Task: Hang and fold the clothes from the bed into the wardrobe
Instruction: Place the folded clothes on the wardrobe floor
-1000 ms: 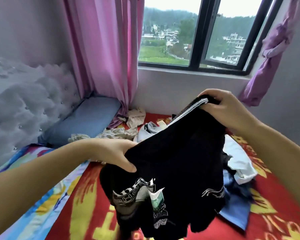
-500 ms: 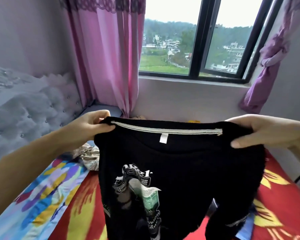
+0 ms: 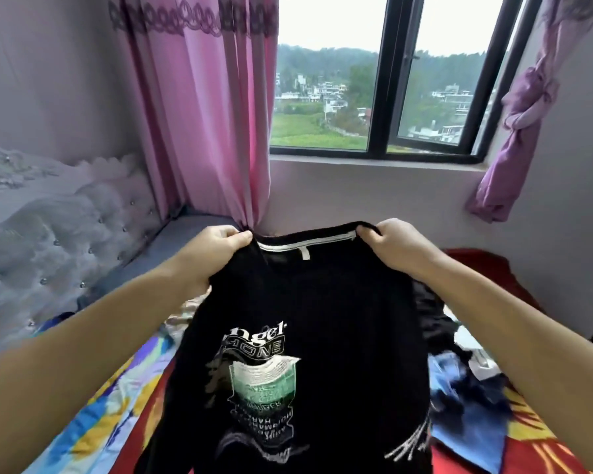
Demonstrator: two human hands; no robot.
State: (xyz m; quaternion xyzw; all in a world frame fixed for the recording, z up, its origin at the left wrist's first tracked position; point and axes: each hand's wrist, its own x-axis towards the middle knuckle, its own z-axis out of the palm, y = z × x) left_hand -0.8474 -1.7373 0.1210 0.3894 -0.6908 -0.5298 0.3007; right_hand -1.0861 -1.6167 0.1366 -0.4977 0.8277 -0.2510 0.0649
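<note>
Bedroom, bed (image 3: 514, 436) below window. Left hand (image 3: 216, 249) and right hand (image 3: 396, 246) each pinch a shoulder of the black printed T-shirt (image 3: 308, 336), hanging at 6 o'clock over the bed. Risk: hem snagging the clothes pile (image 3: 469, 381) at 4 o'clock, or a slipped pinch dropping it.

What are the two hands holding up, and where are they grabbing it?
A black T-shirt. The left hand and right hand grip its top edge, either side of the neckline.
</note>
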